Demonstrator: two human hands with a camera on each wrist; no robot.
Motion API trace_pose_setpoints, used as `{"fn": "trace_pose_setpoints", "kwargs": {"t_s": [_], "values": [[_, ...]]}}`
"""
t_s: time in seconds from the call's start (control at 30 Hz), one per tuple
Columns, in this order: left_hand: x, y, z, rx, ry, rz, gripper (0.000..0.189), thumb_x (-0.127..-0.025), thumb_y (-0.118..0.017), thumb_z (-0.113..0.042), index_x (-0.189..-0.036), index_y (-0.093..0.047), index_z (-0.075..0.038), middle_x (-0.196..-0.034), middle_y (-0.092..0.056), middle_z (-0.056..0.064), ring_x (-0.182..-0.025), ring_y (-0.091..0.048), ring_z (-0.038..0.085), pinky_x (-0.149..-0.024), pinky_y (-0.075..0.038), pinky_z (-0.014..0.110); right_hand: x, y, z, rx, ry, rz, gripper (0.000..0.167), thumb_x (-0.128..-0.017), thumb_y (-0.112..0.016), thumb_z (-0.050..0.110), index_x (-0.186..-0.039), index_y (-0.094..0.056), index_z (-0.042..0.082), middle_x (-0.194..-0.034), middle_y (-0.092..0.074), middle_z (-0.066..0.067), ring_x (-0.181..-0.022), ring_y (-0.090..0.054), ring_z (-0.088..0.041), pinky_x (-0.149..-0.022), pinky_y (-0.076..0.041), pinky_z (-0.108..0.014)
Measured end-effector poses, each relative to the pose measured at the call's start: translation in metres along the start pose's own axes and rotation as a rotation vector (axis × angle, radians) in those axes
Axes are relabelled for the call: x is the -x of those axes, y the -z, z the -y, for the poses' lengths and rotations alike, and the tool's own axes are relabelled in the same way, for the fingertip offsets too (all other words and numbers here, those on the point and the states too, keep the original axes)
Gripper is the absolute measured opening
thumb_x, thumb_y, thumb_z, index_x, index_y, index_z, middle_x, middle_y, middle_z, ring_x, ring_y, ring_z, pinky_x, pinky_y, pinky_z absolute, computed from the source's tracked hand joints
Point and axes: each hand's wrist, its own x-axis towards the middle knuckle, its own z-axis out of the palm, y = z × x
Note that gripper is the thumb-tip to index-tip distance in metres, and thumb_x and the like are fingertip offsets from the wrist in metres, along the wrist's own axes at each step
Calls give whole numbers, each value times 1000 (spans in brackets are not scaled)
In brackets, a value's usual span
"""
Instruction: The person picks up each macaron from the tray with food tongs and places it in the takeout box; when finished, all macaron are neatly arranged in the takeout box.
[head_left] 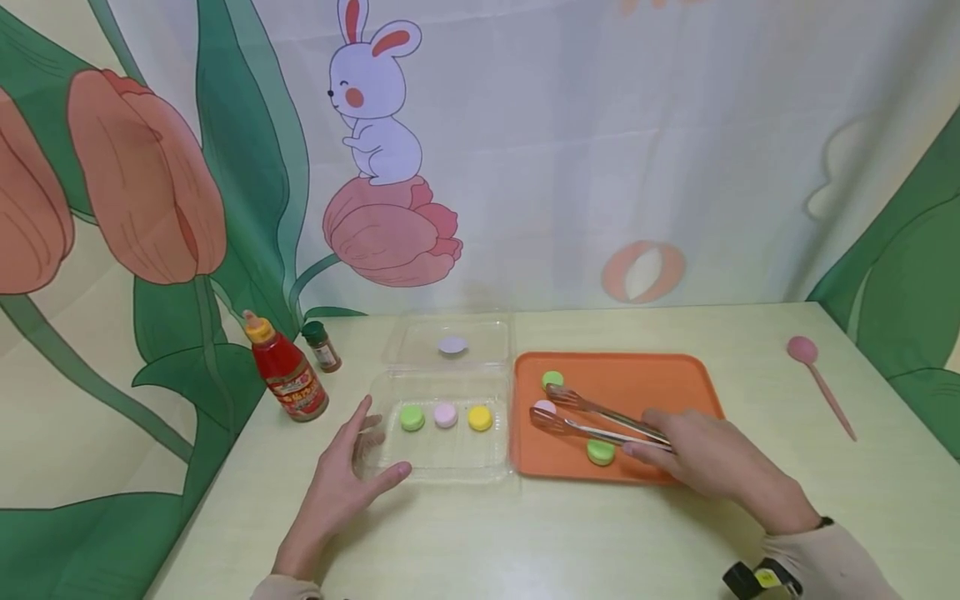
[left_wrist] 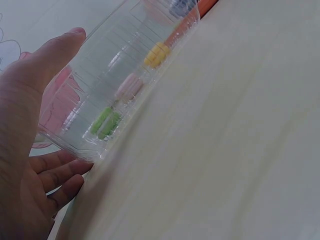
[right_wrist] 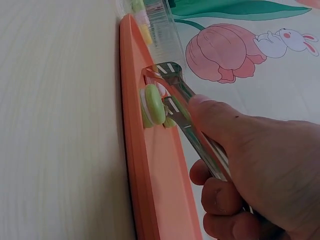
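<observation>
My right hand (head_left: 708,454) grips metal tongs (head_left: 604,410) over the orange tray (head_left: 675,375). Their spread tips lie on either side of a pink macaron (head_left: 545,407). One green macaron (head_left: 552,379) is just behind the tips, and another green macaron (head_left: 600,452) sits near the tray's front edge. At the left side of a clear plastic box (head_left: 442,460), my left hand (head_left: 337,479) is spread, thumb by the front and fingers by the side wall. Inside the box, a green macaron (head_left: 412,417), a pink macaron (head_left: 446,415) and a yellow macaron (head_left: 480,417) form a row.
The box's lid (head_left: 487,337) lies folded back, bearing a pale oval sticker (head_left: 452,344). A red sauce bottle (head_left: 296,375) and a small green-capped jar (head_left: 322,346) stand left. A pink spoon (head_left: 825,383) lies at right. Behind the table hangs a printed curtain (head_left: 540,167).
</observation>
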Motion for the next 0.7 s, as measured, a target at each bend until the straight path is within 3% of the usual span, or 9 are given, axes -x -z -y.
{"fn": "trace_pose_setpoints", "kwargs": {"t_s": [0.7], "values": [[1,1,-4,-3,-16,-8,121,-90,-91,-56,-180,-16,-28,-171,-49,12,-161,-42,41,-130,-29,73,3,-4,-3,21,40,-31,35,-108,-71,54,-98,-64,21,-68,-43,12,-60,-45,-6,-53,-34,-26]]}}
